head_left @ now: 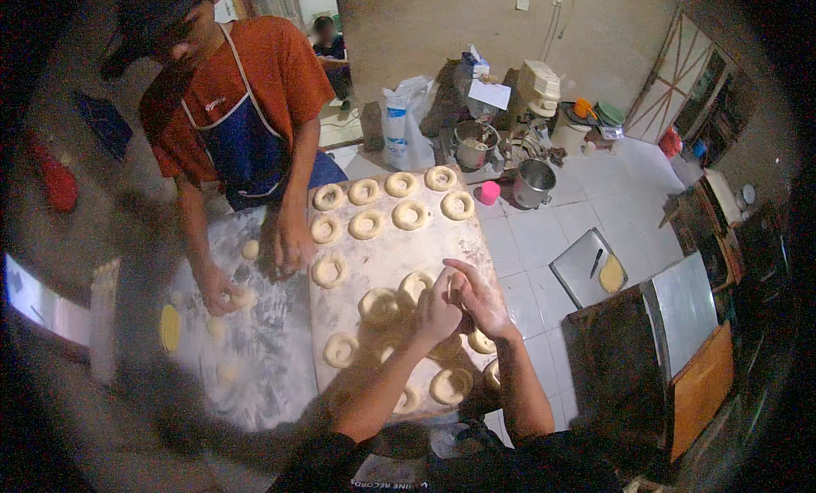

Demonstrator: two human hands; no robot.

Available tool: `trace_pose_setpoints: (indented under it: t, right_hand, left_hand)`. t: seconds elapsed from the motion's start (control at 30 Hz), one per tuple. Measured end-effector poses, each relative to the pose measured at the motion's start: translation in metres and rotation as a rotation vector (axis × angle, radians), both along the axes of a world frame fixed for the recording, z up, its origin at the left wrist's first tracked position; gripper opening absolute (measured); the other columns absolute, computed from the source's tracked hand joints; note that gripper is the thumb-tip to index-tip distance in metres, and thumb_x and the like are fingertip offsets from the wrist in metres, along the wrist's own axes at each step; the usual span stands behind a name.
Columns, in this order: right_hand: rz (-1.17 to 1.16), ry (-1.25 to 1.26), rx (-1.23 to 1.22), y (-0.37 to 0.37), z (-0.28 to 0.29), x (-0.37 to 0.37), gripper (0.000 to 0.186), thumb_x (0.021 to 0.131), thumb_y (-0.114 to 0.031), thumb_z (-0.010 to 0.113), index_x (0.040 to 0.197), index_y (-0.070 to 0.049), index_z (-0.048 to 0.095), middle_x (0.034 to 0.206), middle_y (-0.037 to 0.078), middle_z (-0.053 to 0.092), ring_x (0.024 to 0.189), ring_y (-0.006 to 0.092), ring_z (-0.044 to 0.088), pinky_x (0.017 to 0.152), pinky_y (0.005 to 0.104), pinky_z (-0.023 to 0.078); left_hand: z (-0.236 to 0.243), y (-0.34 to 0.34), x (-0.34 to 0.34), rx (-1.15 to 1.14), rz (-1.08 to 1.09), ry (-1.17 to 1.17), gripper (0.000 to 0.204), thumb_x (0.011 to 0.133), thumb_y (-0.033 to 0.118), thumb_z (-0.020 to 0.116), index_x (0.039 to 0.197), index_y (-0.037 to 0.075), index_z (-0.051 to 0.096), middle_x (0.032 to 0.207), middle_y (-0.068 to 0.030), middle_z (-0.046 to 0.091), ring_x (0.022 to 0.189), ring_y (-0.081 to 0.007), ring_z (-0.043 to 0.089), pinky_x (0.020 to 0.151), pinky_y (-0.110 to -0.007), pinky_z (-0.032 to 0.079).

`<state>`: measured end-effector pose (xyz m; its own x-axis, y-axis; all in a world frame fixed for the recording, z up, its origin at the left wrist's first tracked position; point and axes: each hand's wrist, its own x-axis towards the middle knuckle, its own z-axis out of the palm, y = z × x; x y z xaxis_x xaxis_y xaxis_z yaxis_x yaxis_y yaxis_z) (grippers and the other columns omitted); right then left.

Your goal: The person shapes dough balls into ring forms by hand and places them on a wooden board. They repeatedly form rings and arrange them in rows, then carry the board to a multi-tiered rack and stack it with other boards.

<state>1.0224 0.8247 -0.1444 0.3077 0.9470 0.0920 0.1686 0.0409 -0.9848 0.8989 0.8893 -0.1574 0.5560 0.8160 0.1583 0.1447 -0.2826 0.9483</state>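
Note:
My left hand [439, 313] and my right hand [482, 306] meet above a floured wooden board [399, 263]. The right hand's index finger is stretched out to the left, with the other fingers bent against my left hand. No object shows between them. Most of the left hand's fingers are hidden. Pale dough rings [410, 214] lie in rows on the board, several in the shadow below my hands. To the left, a co-worker's hand [219, 295] presses a small dough ball [243, 297] on a floured round table [255, 374]. The co-worker's other hand [293, 242] rests near the board's edge.
More dough balls [250, 250] and a yellow scraper-like piece [170, 327] lie on the round table. Across the tiled floor stand a metal pot [534, 184], a pink cup [489, 193] and a white sack [408, 127]. A metal tray [588, 268] lies to the right, beside a dark cabinet [616, 348].

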Motion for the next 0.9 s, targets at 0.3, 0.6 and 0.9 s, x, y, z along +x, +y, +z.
trace_pose_setpoints:
  t: [0.3, 0.6, 0.9]
  right_hand:
    - [-0.331, -0.007, -0.343, 0.030, -0.079, 0.088, 0.074, 0.088, -0.050, 0.063, 0.143, -0.011, 0.031, 0.087, 0.018, 0.065, 0.077, 0.0303, 0.065, 0.072, 0.0426, 0.053]
    - [-0.161, -0.690, -0.568, 0.024, -0.099, 0.077, 0.091, 0.078, -0.041, 0.073, 0.146, -0.005, 0.024, 0.120, 0.031, 0.058, 0.105, 0.0461, 0.061, 0.089, 0.0502, 0.051]
    - [0.099, -0.969, 0.009, 0.028, -0.050, 0.031, 0.052, 0.077, -0.019, 0.065, 0.126, -0.006, 0.054, 0.117, 0.015, 0.062, 0.100, 0.0363, 0.061, 0.087, 0.0464, 0.048]
  left_hand:
    - [-0.020, 0.063, 0.078, -0.049, 0.056, 0.589, 0.057, 0.094, 0.045, 0.052, 0.131, 0.001, 0.046, 0.118, -0.0386, 0.055, 0.114, -0.0543, 0.051, 0.104, -0.057, 0.036]
    - [-0.039, 0.046, 0.050, 0.311, -0.179, 0.987, 0.074, 0.081, 0.031, 0.070, 0.143, 0.007, 0.038, 0.135, -0.0345, 0.042, 0.129, -0.0486, 0.040, 0.111, -0.061, 0.022]
    - [-0.019, 0.083, -0.028, 0.246, 0.084, 0.751, 0.049, 0.088, 0.037, 0.062, 0.133, 0.019, 0.052, 0.123, -0.0211, 0.058, 0.112, -0.0401, 0.059, 0.096, -0.051, 0.046]
